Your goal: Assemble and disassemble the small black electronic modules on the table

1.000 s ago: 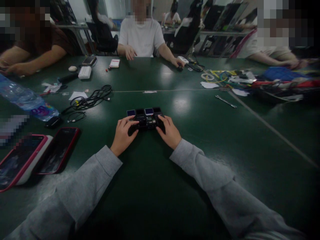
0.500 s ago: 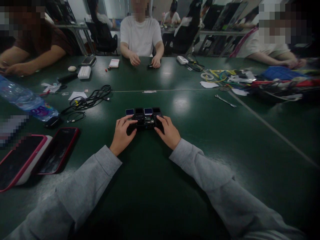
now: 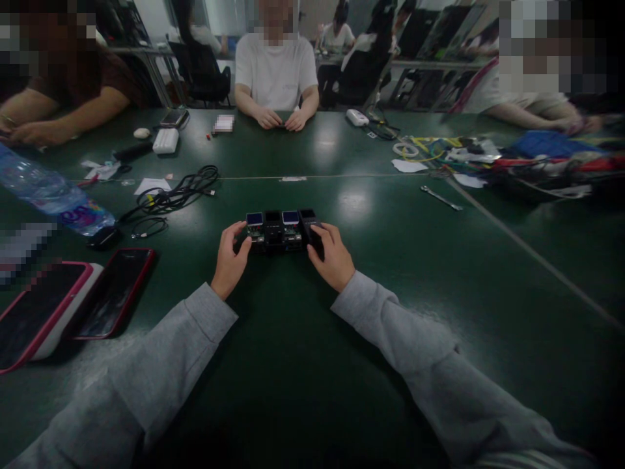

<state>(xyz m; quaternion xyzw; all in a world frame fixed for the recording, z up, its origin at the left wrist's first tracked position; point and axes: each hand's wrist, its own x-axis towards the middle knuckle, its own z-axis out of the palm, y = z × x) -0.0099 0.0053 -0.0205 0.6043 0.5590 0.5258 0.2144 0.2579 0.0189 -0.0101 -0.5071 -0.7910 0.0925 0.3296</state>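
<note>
Side by side on the dark green table lie two small circuit boards with screens and two black cases, alternating in a row. My left hand [image 3: 231, 256] is at the row's left end, thumb and fingers curled round the outer edge of the left circuit board [image 3: 254, 230]. At the other end my right hand [image 3: 333, 255] grips the right black case [image 3: 309, 223], partly covering it. Between them sit the middle black case [image 3: 273, 228] and the right circuit board [image 3: 291, 229].
Phones with red edges [image 3: 117, 293], a plastic bottle [image 3: 58, 195] and coiled black cables [image 3: 180, 189] lie to the left. A wrench [image 3: 441, 198] and a heap of cables [image 3: 547, 163] are to the right. Across the table a person [image 3: 277, 71] in a white shirt sits with both hands together.
My left hand has drawn back leftward, uncovering the left circuit board and middle case. The right black case now stands slightly apart from the row. The person opposite has brought their hands together.
</note>
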